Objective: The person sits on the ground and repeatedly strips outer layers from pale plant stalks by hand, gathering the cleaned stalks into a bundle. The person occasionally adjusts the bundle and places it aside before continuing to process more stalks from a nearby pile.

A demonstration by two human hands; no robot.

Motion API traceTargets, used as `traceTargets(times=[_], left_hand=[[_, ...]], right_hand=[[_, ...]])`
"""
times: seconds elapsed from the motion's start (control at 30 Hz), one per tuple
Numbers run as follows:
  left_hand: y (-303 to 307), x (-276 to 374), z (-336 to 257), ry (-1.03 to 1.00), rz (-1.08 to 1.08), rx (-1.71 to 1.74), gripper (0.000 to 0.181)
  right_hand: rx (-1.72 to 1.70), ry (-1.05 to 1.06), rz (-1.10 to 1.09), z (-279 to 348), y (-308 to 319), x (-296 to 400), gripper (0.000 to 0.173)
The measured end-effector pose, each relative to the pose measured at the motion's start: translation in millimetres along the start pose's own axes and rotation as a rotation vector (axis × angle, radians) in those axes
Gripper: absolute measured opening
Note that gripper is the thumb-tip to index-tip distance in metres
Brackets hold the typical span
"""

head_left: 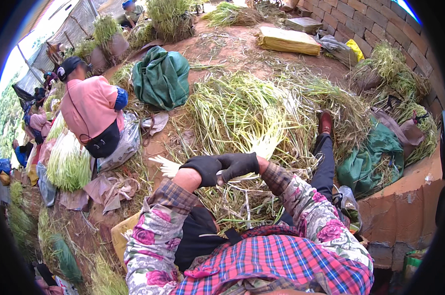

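Observation:
My left hand (203, 170), in a black fingerless-looking glove, is closed around a small bunch of pale-stemmed leafy stalks (167, 166). The white stem ends stick out to its left. My right hand (240, 166), gloved in black too, grips the same bunch close beside it, and the fingers of both hands nearly overlap. Part of the bunch is hidden under the gloves. Just beyond my hands spreads a large heap of long green and yellowish stalks (241, 107). Loose dry leaves and trimmings (241, 206) lie between my legs, below the hands.
A person in a pink top (91, 107) sits at left beside a bundle of white-stemmed greens (69, 162). Beyond the heap stand a green sack (161, 79) and a yellow wrapped package (289, 40). Another green sack (370, 158) lies right of my outstretched leg, near a brick wall (373, 18).

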State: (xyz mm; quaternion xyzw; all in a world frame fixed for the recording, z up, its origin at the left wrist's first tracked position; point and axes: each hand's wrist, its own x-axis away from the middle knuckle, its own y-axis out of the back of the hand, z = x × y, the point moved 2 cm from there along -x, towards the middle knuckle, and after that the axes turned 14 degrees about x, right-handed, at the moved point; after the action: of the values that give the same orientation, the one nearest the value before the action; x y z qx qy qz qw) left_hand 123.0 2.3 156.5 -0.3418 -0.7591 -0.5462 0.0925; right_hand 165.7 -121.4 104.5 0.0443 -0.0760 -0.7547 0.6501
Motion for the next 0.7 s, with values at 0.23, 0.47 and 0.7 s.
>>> traceTargets(times=[0.23,0.47,0.7], left_hand=[[-20,-20,9,-0.038,-0.001,-0.027,0.038],[17,21,-15,-0.222,-0.928,0.137,0.054],[-93,58,-2,-0.161,-0.826,1.289,0.043]], right_hand=[[0.016,-0.142,-0.432,-40,-50,23,0.045],[-0.257,-0.286,-0.602,-46,-67,102,0.033],[-0.334,-0.165,-0.510,-32,-87,108,0.035]])
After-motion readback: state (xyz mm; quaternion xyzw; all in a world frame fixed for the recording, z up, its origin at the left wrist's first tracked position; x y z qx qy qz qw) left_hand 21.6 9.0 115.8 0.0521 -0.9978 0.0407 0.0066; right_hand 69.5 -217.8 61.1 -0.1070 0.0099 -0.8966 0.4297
